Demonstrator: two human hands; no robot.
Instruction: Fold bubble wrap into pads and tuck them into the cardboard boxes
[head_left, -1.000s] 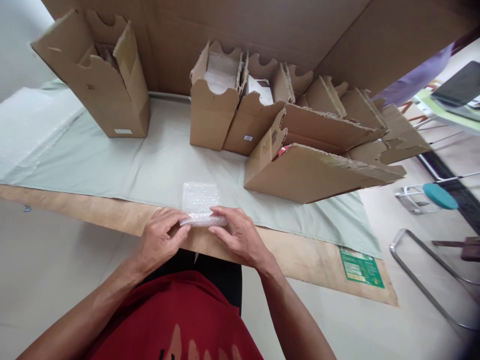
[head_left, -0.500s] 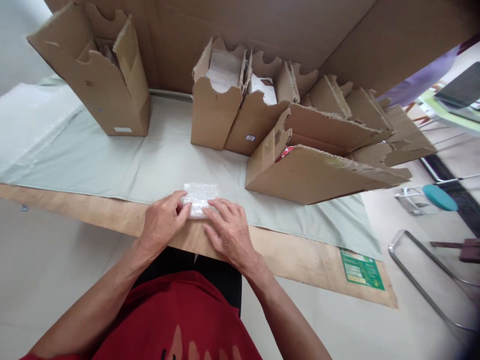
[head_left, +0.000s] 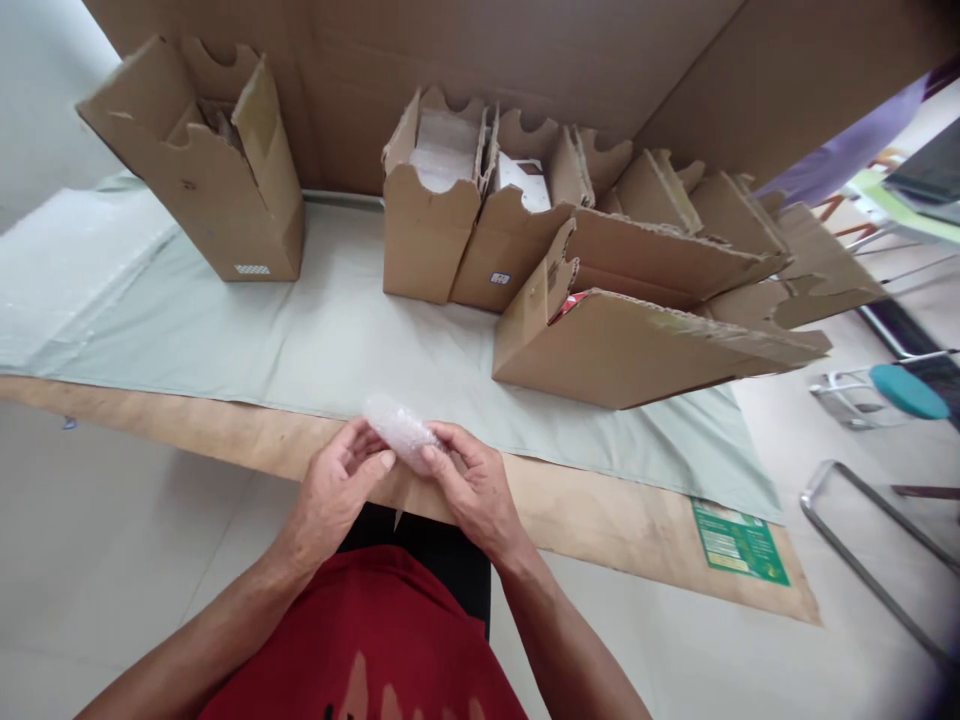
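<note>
Bubble-wrap bundle is held tilted just below centre frame, over the near edge of the bench. Its right end is pinched between thumb and fingers of the right hand. Left hand is set at its left side, fingers curled; grip cannot be told. Cardboard boxes are ranged across upper frame.

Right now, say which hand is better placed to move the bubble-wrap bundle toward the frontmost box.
Probably the right hand: it pinches the bubble-wrap bundle at its right end and is nearer the frontmost box. The left hand lies farther away.
</note>
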